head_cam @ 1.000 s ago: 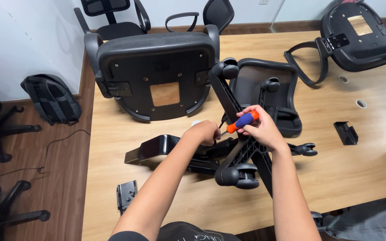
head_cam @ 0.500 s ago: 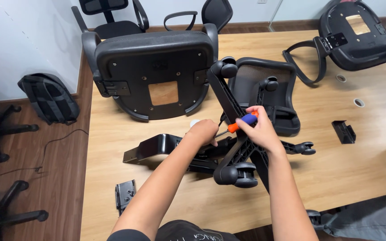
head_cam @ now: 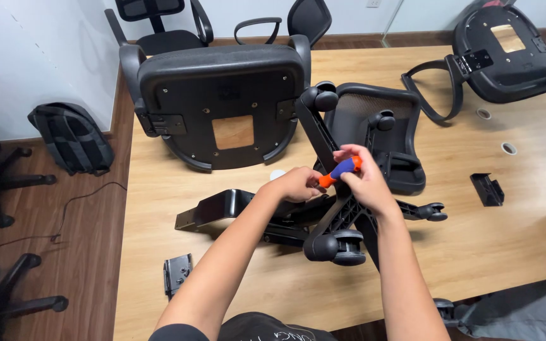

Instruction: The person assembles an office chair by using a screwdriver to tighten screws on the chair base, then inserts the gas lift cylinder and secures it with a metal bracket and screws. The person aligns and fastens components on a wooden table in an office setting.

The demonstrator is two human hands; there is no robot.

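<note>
Head view shows your right hand [head_cam: 363, 180] wrapped around the orange-and-blue handle of a screwdriver [head_cam: 341, 170], fingers closed firmly on it, with the tool angled down and to the left toward the middle of the table. Your left hand [head_cam: 297, 184] is curled at the tip end just beside it; it seems to steady the shaft or pinch something small, but you cannot tell which from here. Both hands sit directly over the black wheeled chair base [head_cam: 342, 221], which lies tipped on its side so its hub faces you, probably so the tool can reach the mechanism plate [head_cam: 222, 208] stretching to the left.

Farther away, an upturned chair seat [head_cam: 222, 107] rests with its underside showing, touching the far left edge of the wooden table [head_cam: 507, 240]. A mesh backrest [head_cam: 380, 139] lies just right of it, close behind your hands. A small black bracket [head_cam: 177, 273] sits near the left edge, another black part [head_cam: 487, 189] well to the right. Open tabletop lies to the near right and near left of the base.
</note>
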